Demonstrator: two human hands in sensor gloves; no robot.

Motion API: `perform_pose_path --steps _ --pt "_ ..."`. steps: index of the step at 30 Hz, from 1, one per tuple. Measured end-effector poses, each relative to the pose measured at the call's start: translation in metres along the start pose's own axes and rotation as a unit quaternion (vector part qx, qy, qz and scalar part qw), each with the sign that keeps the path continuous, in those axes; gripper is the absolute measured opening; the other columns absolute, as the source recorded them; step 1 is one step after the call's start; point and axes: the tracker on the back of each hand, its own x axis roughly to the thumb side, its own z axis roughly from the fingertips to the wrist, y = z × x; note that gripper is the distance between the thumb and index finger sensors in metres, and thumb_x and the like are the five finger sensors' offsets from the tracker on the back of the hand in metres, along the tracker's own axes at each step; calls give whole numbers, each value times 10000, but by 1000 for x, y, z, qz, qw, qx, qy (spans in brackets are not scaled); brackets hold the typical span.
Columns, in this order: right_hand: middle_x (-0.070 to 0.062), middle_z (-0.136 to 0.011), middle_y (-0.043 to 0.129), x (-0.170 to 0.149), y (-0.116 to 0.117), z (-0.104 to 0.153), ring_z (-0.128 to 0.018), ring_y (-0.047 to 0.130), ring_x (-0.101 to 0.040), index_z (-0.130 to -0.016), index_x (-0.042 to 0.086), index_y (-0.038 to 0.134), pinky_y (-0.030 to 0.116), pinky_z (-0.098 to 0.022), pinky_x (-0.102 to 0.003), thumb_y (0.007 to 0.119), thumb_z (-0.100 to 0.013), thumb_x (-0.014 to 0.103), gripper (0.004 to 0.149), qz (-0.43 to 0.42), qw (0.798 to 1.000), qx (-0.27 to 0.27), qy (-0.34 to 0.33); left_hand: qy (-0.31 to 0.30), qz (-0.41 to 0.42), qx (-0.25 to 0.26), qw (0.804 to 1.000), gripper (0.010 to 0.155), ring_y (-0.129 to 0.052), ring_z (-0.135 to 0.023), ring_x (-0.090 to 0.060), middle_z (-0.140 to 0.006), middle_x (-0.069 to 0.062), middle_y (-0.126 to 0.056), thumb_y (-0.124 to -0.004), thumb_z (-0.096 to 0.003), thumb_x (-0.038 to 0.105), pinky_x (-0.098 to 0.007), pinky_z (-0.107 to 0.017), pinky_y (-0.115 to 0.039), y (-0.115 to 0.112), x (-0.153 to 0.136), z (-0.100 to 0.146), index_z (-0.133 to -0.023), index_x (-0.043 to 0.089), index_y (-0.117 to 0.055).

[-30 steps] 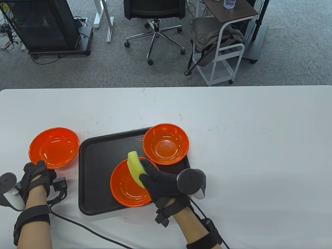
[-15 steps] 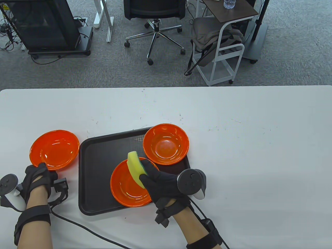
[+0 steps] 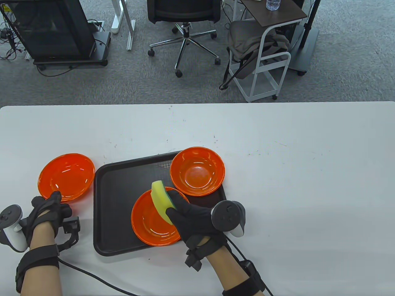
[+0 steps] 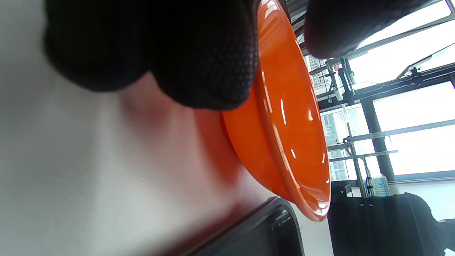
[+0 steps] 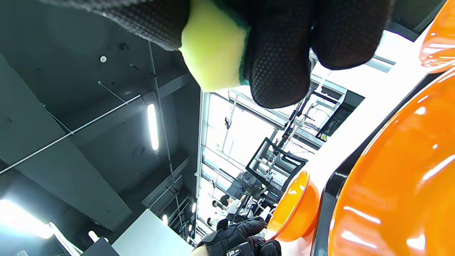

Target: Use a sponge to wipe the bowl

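Over the near bowl (image 3: pixel 152 220) on the black tray (image 3: pixel 120 197), my right hand (image 3: pixel 193 219) holds the yellow sponge (image 3: pixel 160 200), thumb on one face and fingers curled round the green scouring side. From above, the sponge stands on edge with its lower end hidden behind my thumb, so I cannot tell whether it touches the bowl's inside. On the right wrist camera the sponge (image 5: pixel 213 46) shows pale yellow between my fingertips (image 5: pixel 280 71), with the glossy orange bowl (image 5: pixel 398 185) below at the right edge.

A second orange bowl (image 3: pixel 197 171) sits at the tray's far right corner, its rim overhanging the tray edge and just beside the near bowl (their rims look almost touching from above).

My left hand (image 3: pixel 47 211) is at the near rim of a third orange bowl (image 3: pixel 66 177), which stands on the white table (image 3: pixel 277 154) left of the tray. The left wrist camera shows my fingers (image 4: pixel 199 53) under that bowl's rim (image 4: pixel 284 117) and my thumb above it, pinching the edge. The bowl's far side is near the tray's corner (image 4: pixel 270 227) but apart from it
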Motion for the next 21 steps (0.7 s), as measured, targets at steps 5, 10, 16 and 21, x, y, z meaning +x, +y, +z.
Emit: perform_pose_path --steps 5,10,16,21 --pt "-260 -937 785 1 -1 0 -695 961 -365 -1014 25 472 751 -534 -597 689 -645 367 548 -1 1000 -2 -4 -13 -16 2 1000 878 -1024 -339 -207 -678 -112 -873 -796 -501 536 -379 -266 -911 4 7 8 -1052 160 -225" --pt "-260 -937 786 1 -1 0 -695 961 -365 -1014 25 471 750 -534 -597 689 -645 367 549 1 1000 -2 -7 -44 -16 7 999 872 -1024 -332 -201 -672 -105 -874 -799 -500 530 -376 -262 -912 5 19 16 -1053 161 -234" --pt "-259 -938 785 1 1 -1 -695 961 -363 -1014 26 472 750 -534 -597 690 -645 366 547 4 1000 1 -8 -115 -109 -7 987 838 -1025 -303 -183 -650 -89 -886 -798 -500 536 -364 -241 -917 -20 37 24 -1063 157 -307" --pt "-261 -937 785 1 1 -1 -693 962 -365 -1014 22 472 751 -533 -598 690 -645 366 549 10 1000 5 -7 -162 -165 -83 969 731 -1027 -297 -187 -641 -87 -899 -802 -503 540 -366 -242 -916 -53 46 34 -1041 134 -518"
